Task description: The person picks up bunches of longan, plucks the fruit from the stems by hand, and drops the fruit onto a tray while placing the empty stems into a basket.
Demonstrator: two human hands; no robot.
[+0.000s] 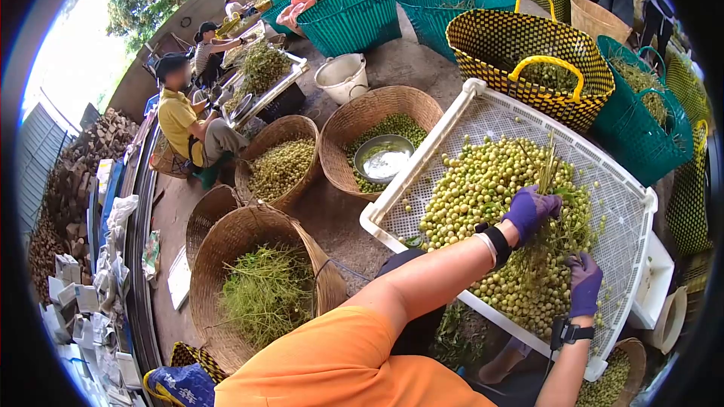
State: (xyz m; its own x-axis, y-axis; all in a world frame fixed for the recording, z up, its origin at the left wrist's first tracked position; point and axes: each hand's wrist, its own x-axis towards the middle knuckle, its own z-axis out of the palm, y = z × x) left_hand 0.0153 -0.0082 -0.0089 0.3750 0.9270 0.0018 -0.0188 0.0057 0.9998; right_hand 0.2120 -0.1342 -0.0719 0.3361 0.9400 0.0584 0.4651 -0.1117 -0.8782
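A white mesh tray (620, 256) lies tilted in front of me, heaped with round yellow-green fruits (471, 200). My left hand (532, 212), in a purple glove, is closed around a bunch of thin stems (553, 169) that stands up from the heap. Below and to the right, my right hand (584, 283), also in a purple glove, has its fingers curled in at the near side of the stems and fruit. What lies between those fingers is too small to make out. Loose stalks and small fruits spread between both hands.
Wicker baskets hold stripped stems (268, 294) and fruit (283, 169); another contains a metal bowl (384, 158). A yellow-black woven basket (475, 49) and green baskets (351, 19) stand beyond the tray. A white bucket (342, 78) is nearby. A seated person (181, 117) works at left.
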